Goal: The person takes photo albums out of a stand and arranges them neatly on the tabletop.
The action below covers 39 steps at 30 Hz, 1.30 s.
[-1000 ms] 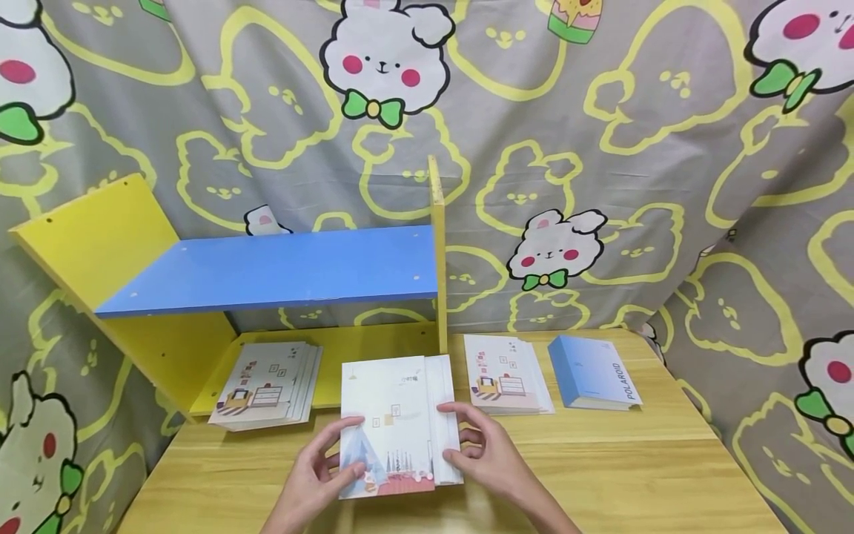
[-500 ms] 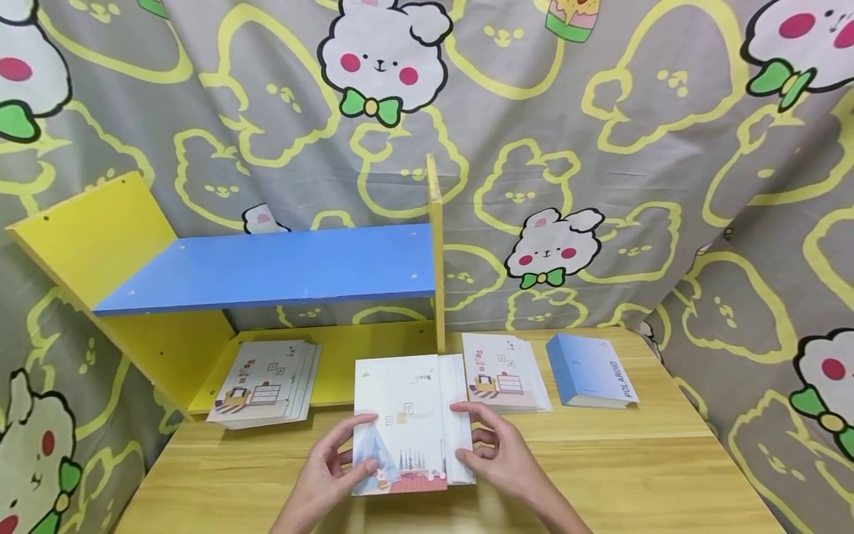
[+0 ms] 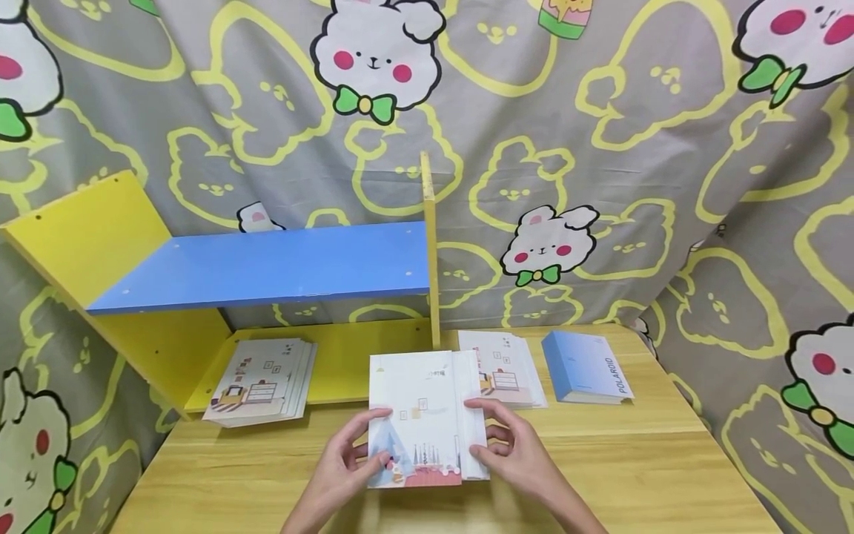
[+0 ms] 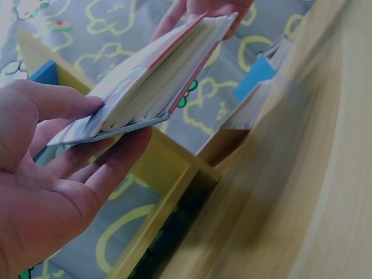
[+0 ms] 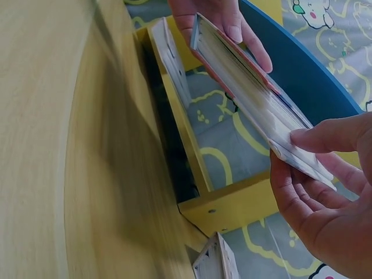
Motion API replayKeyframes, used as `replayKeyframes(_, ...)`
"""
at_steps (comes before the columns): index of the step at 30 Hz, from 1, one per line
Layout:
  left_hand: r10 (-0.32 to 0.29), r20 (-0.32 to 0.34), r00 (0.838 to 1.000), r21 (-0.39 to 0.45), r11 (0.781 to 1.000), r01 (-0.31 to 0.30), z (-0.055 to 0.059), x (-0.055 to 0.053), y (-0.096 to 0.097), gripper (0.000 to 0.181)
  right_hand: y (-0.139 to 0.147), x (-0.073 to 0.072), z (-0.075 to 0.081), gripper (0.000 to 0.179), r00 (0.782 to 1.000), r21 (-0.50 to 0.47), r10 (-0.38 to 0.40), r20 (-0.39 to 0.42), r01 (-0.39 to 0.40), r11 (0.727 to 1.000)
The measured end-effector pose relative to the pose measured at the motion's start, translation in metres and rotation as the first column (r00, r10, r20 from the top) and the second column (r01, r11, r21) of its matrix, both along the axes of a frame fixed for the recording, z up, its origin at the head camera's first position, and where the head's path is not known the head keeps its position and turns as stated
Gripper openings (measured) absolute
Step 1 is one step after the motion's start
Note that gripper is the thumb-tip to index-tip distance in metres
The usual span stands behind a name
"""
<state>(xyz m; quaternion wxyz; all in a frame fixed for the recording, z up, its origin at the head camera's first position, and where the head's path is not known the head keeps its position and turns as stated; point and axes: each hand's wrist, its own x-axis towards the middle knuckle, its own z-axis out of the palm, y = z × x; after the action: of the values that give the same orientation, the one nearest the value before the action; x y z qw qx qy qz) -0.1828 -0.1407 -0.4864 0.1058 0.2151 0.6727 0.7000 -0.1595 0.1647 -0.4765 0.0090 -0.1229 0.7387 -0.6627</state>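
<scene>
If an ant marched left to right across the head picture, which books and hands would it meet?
The leftmost stack of white books → the left hand → the held white book → the right hand → the blue POLAROID book.

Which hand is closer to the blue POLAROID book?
The right hand. It's left and in front of the blue POLAROID book; the left hand is farther left, across the held book.

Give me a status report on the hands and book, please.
Left hand and right hand gripping opposite sides of white book. Book above table. Nothing visibly blocking.
</scene>
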Motion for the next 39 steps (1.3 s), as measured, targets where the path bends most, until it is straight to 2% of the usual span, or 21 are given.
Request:
replayKeyframes(11,0.027,0.036,0.999,0.001,1.000,-0.027,-0.003,0.000,0.016,0.060,0.012,0.002,-0.001,0.061,0.998,0.024,-0.009,-0.057,0.010,1.000)
replayKeyframes(20,0.012,0.041,0.999,0.025,1.000,-0.013,-0.006,0.000,0.028,0.059,0.022,0.007,0.000,0.060,0.999,0.018,-0.026,-0.032,0.027,0.999)
replayKeyframes(39,-0.020,0.027,0.999,0.042,0.999,0.019,-0.009,0.000,0.054,0.059,0.045,0.015,-0.001,0.059,0.996,0.029,-0.040,-0.075,0.042,0.999)
